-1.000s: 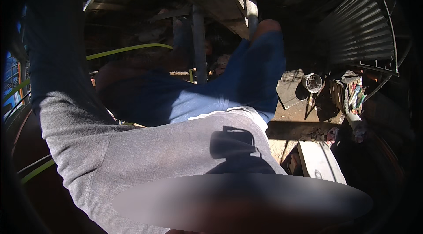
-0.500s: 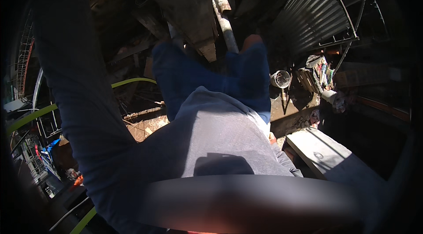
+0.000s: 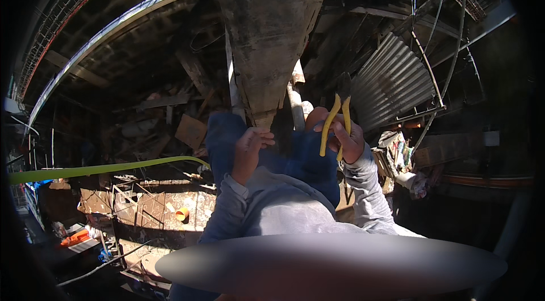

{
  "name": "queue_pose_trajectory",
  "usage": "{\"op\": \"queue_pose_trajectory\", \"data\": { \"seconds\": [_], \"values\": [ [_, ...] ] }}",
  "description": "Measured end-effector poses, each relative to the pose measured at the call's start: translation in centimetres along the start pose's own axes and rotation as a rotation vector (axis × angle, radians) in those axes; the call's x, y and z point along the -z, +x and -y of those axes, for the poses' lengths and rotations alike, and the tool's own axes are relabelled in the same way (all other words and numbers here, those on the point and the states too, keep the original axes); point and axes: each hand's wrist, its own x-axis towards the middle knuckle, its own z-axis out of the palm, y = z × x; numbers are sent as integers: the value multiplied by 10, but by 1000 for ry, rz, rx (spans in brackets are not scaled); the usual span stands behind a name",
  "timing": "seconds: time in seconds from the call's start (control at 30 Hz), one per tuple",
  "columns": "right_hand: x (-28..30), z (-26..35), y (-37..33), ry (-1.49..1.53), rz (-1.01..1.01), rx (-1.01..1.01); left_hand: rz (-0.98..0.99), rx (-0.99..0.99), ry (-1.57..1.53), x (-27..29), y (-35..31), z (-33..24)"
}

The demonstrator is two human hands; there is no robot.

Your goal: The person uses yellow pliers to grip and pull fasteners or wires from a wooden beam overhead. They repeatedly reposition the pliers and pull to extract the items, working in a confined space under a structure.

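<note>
My right hand [image 3: 354,146] is closed around a pair of pliers [image 3: 330,125] with yellow handles. Their dark jaws point up and away from me, and the handles stand slightly apart. To the left, my left hand [image 3: 247,152] is raised in front of my lap, its fingers bent and drawn together. Whatever it holds, if anything, is too small to make out. Beyond both hands stands a broad, rough grey beam or post [image 3: 267,34], its lower end close to my left fingertips.
A yellow-green strap or hose [image 3: 108,169] runs in from the left to my side. A corrugated metal sheet [image 3: 394,77] leans at the right. Scrap wood [image 3: 190,131] lies far left. An orange cup-like object [image 3: 182,214] rests on the sunlit ground.
Both my hands have come up in front of my lap; the left arm was stretched out far ahead before. The pliers have come into view in my right hand. My view has shifted.
</note>
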Motion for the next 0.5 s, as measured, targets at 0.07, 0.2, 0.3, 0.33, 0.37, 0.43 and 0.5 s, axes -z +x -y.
{"op": "queue_pose_trajectory", "data": {
  "seconds": [0.07, 0.2, 0.3, 0.33, 0.37, 0.43, 0.5],
  "values": [
    [-32, 30, 28, 42, 190, 70, 95, -58, -18, -17, -1, -8],
    [-72, 71, 68, 155, 343, 210, 130, -334, -49, -48, 24, -81],
    [-87, 92, 82, 166, 333, 277, 131, -453, 47, -43, 41, -111],
    [-89, 94, 86, 168, 331, 303, 131, -468, -18, -44, 46, -118],
    [-90, 96, 90, 171, 330, 331, 131, -484, -82, -45, 49, -126],
    [-87, 96, 92, 166, 331, 323, 85, -471, -47, -51, 48, -138],
    [-85, 98, 94, 156, 334, 315, 46, -432, -22, -52, 48, -141]
  ]
}}
